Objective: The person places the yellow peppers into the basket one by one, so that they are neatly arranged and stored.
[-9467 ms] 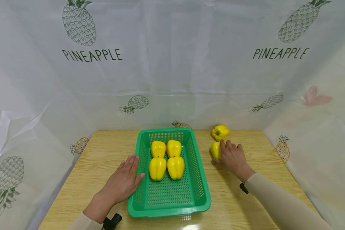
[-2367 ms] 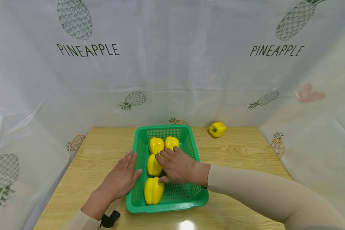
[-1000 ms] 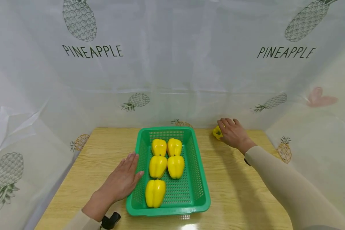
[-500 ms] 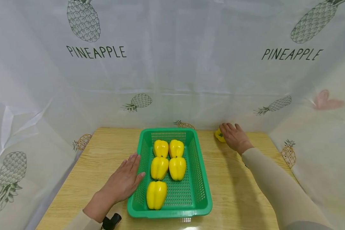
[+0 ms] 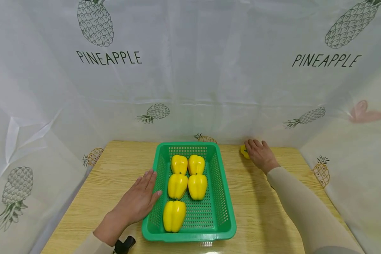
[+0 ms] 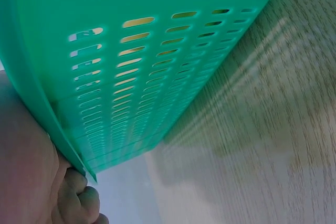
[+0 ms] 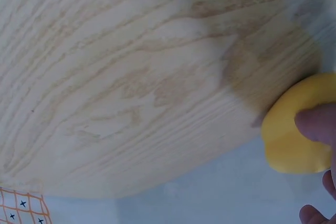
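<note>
My left hand (image 5: 136,201) lies with straight fingers along the left rim of a green perforated plastic basket (image 5: 227,211). In the left wrist view that hand touches the rim from outside, beside the slotted wall (image 6: 126,77). Several yellow bell peppers (image 5: 177,186) lie in the basket: two pairs towards the back and a single bell pepper (image 5: 174,216) at the front left. At the back right of the table my right hand (image 5: 261,155) grips another yellow bell pepper (image 5: 243,151), mostly hidden under the fingers. The right wrist view shows a finger (image 7: 317,123) against this pepper's side.
The wooden table (image 5: 114,169) carries the basket in its middle. White sheeting (image 5: 190,77) printed with pineapples encloses the table at the back and both sides, close behind the right hand. The basket's front right part shows bare mesh floor (image 5: 200,215).
One bell pepper has gone from the table's right side into the basket's front left. My right hand has since returned to the back right pepper, its fingers now bent closer around it.
</note>
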Demonstrator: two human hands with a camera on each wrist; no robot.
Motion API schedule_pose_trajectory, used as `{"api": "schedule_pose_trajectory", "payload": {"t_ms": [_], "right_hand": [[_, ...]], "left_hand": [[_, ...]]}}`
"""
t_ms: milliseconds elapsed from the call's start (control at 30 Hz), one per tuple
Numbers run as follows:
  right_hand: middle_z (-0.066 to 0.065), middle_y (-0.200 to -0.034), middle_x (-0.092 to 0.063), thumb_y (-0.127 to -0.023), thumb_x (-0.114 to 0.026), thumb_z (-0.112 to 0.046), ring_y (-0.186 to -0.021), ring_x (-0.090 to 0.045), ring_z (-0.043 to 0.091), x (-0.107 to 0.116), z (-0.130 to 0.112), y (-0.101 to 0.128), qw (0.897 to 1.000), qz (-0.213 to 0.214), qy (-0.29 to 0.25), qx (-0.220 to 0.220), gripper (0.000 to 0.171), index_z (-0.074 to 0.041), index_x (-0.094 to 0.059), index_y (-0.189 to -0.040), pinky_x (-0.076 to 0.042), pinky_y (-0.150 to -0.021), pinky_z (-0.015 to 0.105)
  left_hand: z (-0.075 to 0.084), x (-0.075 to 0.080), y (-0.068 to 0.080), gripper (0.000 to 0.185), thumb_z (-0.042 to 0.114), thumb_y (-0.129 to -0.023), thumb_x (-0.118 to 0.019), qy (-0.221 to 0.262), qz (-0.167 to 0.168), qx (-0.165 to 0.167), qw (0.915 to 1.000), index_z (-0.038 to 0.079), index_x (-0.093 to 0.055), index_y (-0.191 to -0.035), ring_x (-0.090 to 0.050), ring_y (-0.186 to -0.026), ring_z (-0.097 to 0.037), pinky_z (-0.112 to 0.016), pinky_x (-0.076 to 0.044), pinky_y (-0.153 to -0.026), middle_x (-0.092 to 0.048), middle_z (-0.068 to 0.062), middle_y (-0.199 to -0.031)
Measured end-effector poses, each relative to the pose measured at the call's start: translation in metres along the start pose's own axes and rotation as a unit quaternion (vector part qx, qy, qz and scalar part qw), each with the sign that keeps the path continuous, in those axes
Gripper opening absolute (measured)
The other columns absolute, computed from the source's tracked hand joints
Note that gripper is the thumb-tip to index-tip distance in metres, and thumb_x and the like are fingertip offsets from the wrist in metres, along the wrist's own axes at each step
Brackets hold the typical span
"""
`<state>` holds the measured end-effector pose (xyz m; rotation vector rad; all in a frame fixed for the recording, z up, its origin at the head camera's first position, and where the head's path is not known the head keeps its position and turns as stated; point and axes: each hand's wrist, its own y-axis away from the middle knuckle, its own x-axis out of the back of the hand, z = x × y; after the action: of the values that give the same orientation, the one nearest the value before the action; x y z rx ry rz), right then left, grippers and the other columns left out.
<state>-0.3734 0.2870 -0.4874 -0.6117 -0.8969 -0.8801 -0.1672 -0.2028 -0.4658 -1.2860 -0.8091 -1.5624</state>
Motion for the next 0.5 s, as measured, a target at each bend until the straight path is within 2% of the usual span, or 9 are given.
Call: {"api": "schedule_pose_trajectory", "payload": {"t_ms": [267,433,500], "right_hand": [[0.024,-0.136,-0.054,-0.103,-0.068,-0.005,-0.123,-0.056,0.041,-0.002,0.003,0.011,1.000,0.022,-0.017,0.000,0.050,0.005,-0.046,-0.147,-0.054,-0.099,0.056],[0.025,-0.120,-0.054,-0.106,-0.064,-0.008,-0.111,-0.059,0.041,-0.001,0.006,0.017,0.999,0.035,-0.039,-0.001,0.037,0.008,-0.049,-0.136,-0.057,-0.093,0.051],[0.024,-0.112,-0.054,-0.106,-0.061,-0.007,-0.101,-0.060,0.039,0.000,0.007,0.020,0.998,0.034,-0.049,-0.004,0.034,0.009,-0.049,-0.133,-0.058,-0.088,0.049]], "left_hand": [[0.001,-0.001,-0.001,0.072,0.039,-0.114,-0.047,0.001,0.002,-0.005,1.0000,-0.008,-0.025,-0.164,-0.024,-0.160,-0.043,-0.061,-0.026,-0.128,-0.023,-0.027,-0.172],[0.001,0.000,0.001,0.072,0.039,-0.114,-0.047,0.003,0.002,-0.004,1.0000,-0.008,-0.025,-0.164,-0.024,-0.160,-0.043,-0.061,-0.026,-0.128,-0.023,-0.027,-0.172],[0.001,0.001,0.001,0.072,0.039,-0.114,-0.046,0.003,0.002,-0.003,1.0000,-0.008,-0.025,-0.164,-0.024,-0.160,-0.043,-0.061,-0.026,-0.128,-0.022,-0.027,-0.172]]}}
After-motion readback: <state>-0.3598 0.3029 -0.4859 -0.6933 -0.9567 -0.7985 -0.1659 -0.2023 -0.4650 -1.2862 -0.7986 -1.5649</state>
